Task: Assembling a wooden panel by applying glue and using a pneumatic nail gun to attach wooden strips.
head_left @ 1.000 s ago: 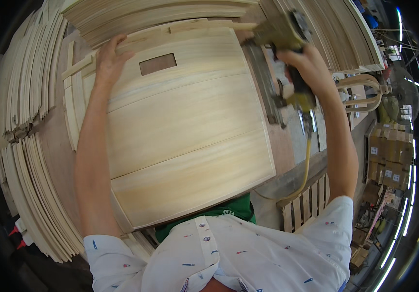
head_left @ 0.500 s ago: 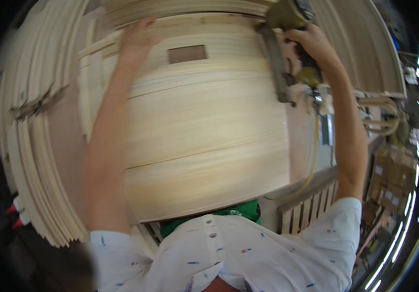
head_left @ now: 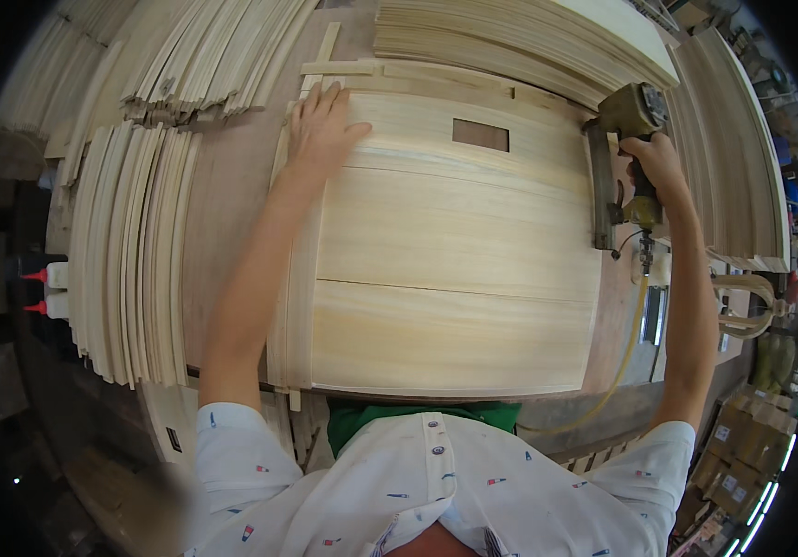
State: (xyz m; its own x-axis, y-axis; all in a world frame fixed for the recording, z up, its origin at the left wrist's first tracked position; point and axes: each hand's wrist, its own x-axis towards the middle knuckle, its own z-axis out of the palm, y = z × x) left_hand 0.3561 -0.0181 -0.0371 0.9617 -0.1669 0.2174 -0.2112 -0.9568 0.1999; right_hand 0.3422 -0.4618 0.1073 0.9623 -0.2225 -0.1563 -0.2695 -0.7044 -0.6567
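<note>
A pale wooden panel (head_left: pixel 455 232) made of wide boards lies flat before me, with a rectangular cutout (head_left: pixel 481 136) near its far edge. My left hand (head_left: pixel 323 130) rests with its fingers spread on the panel's far left corner, by the thin strips along that side. In my right hand (head_left: pixel 655 165) is the grip of a pneumatic nail gun (head_left: pixel 631 116). Its long magazine (head_left: pixel 603 190) lies along the panel's right edge; whether its nose touches the wood I cannot tell. A yellow air hose (head_left: pixel 636 348) runs from the handle down toward my body.
Thin wooden slats (head_left: pixel 130 251) are stacked at the left, with more slats (head_left: pixel 218 56) behind them. Long boards (head_left: pixel 501 46) are piled beyond the panel, others (head_left: pixel 728 148) at the right. Two white bottles with red tips (head_left: pixel 56 290) stand far left. Cardboard boxes (head_left: pixel 747 446) sit lower right.
The view has shifted, so the panel appears farther right and lower. My left hand has come down flat on the panel's corner. The nail gun is still in my right hand at the right edge.
</note>
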